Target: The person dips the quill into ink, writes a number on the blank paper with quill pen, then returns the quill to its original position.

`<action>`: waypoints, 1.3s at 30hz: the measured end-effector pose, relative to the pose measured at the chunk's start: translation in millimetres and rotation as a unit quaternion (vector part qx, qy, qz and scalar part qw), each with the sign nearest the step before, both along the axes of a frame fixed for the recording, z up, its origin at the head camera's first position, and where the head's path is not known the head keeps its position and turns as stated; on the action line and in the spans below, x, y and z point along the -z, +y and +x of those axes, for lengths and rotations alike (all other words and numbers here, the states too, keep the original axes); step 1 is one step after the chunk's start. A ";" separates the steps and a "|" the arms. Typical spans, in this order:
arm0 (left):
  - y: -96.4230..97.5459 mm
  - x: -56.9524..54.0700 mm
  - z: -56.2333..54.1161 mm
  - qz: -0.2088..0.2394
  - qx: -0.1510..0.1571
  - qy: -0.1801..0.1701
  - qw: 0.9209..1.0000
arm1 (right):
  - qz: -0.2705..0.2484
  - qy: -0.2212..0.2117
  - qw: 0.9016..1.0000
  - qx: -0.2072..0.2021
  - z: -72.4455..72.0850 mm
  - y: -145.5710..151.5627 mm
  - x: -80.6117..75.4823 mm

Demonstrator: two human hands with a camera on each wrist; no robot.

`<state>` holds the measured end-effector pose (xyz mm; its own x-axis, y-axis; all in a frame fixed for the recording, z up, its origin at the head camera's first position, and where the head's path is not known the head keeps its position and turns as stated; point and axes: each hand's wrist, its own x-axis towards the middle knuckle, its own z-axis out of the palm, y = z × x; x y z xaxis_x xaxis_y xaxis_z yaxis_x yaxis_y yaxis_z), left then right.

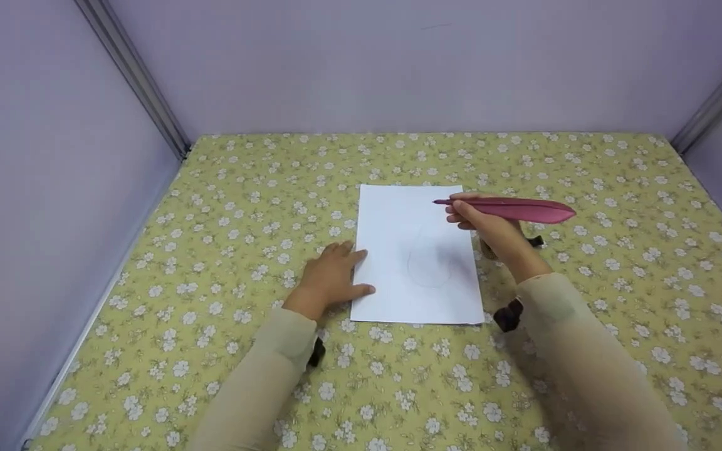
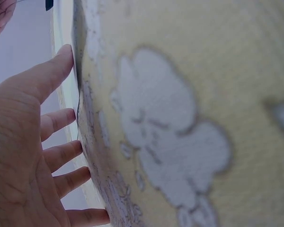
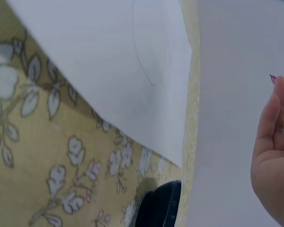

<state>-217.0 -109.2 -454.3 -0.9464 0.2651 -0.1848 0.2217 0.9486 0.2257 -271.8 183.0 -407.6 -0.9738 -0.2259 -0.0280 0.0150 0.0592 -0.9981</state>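
Observation:
A white sheet of paper (image 1: 398, 250) lies on the flowered cloth, with a thin curved line (image 3: 141, 61) drawn on it. My right hand (image 1: 483, 219) pinches a dark pink feather pen (image 1: 524, 209) over the sheet's upper right part. The plume points right and the tip points left. From the right wrist view, the pen tip (image 3: 272, 78) looks raised off the paper. With spread fingers, my left hand (image 1: 331, 275) rests at the sheet's left edge, thumb and index finger on the paper. The left wrist view shows those fingers (image 2: 61, 156) nearly straight along the edge.
Yellow cloth with white flowers (image 1: 242, 207) covers the table. Pale panels (image 1: 398, 75) stand behind it and at both sides. A dark object (image 3: 158, 205) sits near the paper in the right wrist view; its kind is unclear.

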 end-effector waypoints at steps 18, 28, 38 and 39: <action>-2.0 -0.5 1.5 0.007 0.006 -0.001 1.000 | -0.093 0.055 0.990 0.090 3.3 35.5 -5.3; -0.3 -0.6 0.9 -0.006 0.011 0.003 1.000 | -0.085 0.057 0.985 0.139 18.9 57.2 -13.2; -0.6 -1.2 1.1 -0.009 0.012 0.003 1.000 | -0.083 0.029 0.983 0.162 23.2 82.5 0.7; -0.7 -1.5 1.2 -0.008 0.012 0.003 1.000 | -0.081 0.025 0.983 0.165 23.8 84.4 0.7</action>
<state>-215.8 -109.9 -452.8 -0.9411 0.2840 -0.1837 0.2447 0.9466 0.2098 -248.1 267.3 -408.3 -0.9940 0.1040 0.0325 -0.0429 -0.1001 -0.9940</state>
